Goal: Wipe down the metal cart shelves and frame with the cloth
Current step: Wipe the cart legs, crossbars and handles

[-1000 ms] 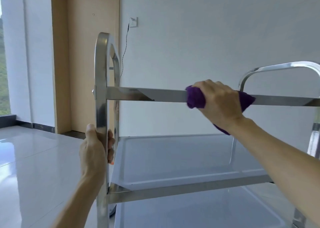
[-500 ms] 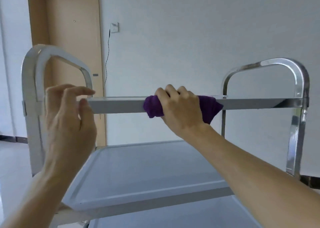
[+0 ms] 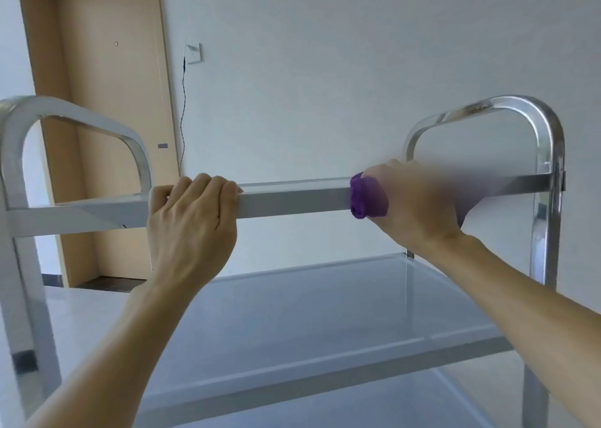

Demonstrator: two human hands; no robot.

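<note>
While both hands grip its rail (image 3: pixel 292 201), steel cart (image 3: pixel 549 154), white wall (image 3: pixel 325 53)

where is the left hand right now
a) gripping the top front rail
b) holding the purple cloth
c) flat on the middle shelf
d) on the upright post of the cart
a: the left hand curls over the top front rail, while the right hand holds the purple cloth.

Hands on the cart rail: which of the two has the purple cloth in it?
The right hand, blurred near the cart's right-hand upright, presses the purple cloth against the top rail. The left hand grips the same rail bare, with no cloth in it.
</note>
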